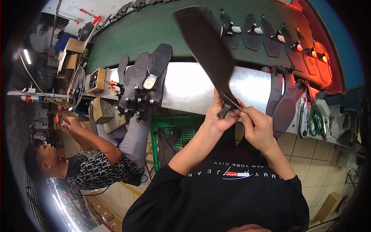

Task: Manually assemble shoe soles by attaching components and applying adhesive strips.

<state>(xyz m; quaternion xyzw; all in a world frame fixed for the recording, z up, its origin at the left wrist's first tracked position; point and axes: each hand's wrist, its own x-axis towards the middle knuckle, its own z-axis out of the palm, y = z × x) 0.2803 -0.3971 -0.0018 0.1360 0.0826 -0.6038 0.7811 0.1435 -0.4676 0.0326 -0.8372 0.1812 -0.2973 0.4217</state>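
In front of me a dark brown sandal sole [206,46] stands tilted, its broad end up and away from me. My left hand [221,118] is closed around its narrow near end, where a short dark piece sticks out between the fingers. Thumb and forefinger of my right hand [258,127] pinch together against the edge of that same end. Whatever fine part lies between those fingertips is too small to make out. To the left, a pile of similar dark soles [142,63] lies on the metal ledge [185,83], with black parts at their near ends.
Beyond the ledge, a green belt [127,36] carries several sandals [251,36], some under red light. More soles [286,106], a cutter knife [303,118] and green-handled scissors [317,120] are at right. A green crate [154,127] stands below. A co-worker [96,166] sits at left.
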